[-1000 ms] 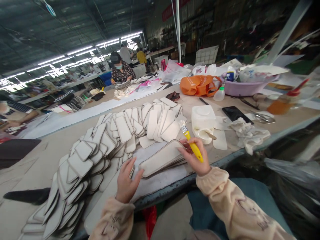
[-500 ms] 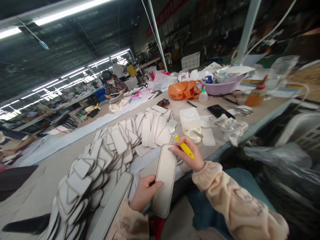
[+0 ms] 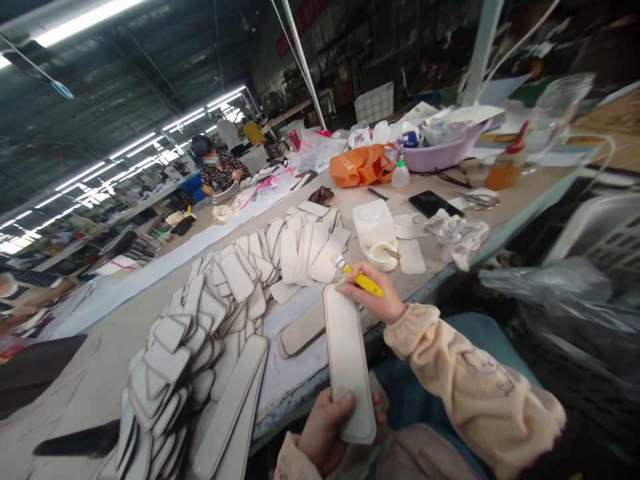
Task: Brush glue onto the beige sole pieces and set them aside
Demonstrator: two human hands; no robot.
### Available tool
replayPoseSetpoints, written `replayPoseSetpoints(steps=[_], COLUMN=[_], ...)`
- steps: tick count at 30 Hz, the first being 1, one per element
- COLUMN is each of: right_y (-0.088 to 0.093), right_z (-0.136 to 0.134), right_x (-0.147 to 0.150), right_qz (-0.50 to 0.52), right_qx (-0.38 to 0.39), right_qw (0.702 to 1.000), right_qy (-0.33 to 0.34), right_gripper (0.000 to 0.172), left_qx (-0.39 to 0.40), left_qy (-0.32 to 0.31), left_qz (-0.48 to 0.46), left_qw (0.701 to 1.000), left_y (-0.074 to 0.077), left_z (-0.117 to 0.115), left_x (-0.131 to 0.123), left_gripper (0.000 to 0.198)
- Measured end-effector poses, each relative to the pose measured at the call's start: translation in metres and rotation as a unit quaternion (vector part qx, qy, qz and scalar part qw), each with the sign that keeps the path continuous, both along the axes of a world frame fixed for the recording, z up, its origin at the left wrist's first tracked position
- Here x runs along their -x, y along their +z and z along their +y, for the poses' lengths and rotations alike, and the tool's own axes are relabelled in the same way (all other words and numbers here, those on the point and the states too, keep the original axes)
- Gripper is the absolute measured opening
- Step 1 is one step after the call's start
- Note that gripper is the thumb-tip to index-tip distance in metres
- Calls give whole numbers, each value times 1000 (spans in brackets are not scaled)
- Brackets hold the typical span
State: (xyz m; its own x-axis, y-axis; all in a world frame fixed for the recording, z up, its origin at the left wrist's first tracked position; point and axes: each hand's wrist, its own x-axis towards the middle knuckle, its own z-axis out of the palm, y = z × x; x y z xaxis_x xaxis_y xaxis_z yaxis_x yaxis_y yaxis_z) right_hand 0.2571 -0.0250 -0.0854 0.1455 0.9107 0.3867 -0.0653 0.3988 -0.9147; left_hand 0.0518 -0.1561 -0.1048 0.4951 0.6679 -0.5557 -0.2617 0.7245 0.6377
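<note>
A long pale panel with rounded corners and a darker edge (image 3: 347, 353) is held up off the table's near edge. My left hand (image 3: 325, 427) is closed round its lower end, thumb on the face. My right hand (image 3: 377, 297) grips a yellow-handled paintbrush (image 3: 369, 284), and its fingertips touch the panel's top end. White stuff coats the bristles, which point up and left. On the table behind the panel lies a similar flat piece (image 3: 303, 331). To the left, many pale rounded pieces (image 3: 237, 277) spread in overlapping piles, with longer panels (image 3: 233, 403) in front.
Behind my right hand stands a cut-open white plastic jug (image 3: 373, 223) with a stick in it. Nearby lie a black phone (image 3: 435, 204), crumpled cloth (image 3: 457, 233), an orange bag (image 3: 357, 167), an amber bottle (image 3: 506, 167) and a purple basin (image 3: 443, 157). A co-worker (image 3: 217, 167) sits across the table.
My left hand has moved down and right to the panel's lower end. The panel has swung so its lower end sits further right, uncovering the piece behind it. The brush stays in my right hand.
</note>
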Motion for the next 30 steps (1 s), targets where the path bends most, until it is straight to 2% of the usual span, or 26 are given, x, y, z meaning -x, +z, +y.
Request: replayPoseSetpoints(steps=[10,17,23,30], right_y=[0,2,1,-1], right_z=[-3,-3,-7,-7], right_x=[0,-1,-3,-1], right_qz=[-63,-123,-131,-117], right_qx=[-8,-5,-25,-29], right_qw=[997,991,991,993], right_qy=[-34,-58,-9,-18], right_gripper=[29,28,34,30], left_qx=[-45,-31,-28,-44], left_qy=[25,46,39,25], left_qz=[63,47,40,47], left_qw=[997,997,998,998], left_y=[-9,-9,-11,-10], left_z=[-5,-7,-8,-10], left_x=[-3,-6,-5,-5], left_gripper=[39,39,38,38])
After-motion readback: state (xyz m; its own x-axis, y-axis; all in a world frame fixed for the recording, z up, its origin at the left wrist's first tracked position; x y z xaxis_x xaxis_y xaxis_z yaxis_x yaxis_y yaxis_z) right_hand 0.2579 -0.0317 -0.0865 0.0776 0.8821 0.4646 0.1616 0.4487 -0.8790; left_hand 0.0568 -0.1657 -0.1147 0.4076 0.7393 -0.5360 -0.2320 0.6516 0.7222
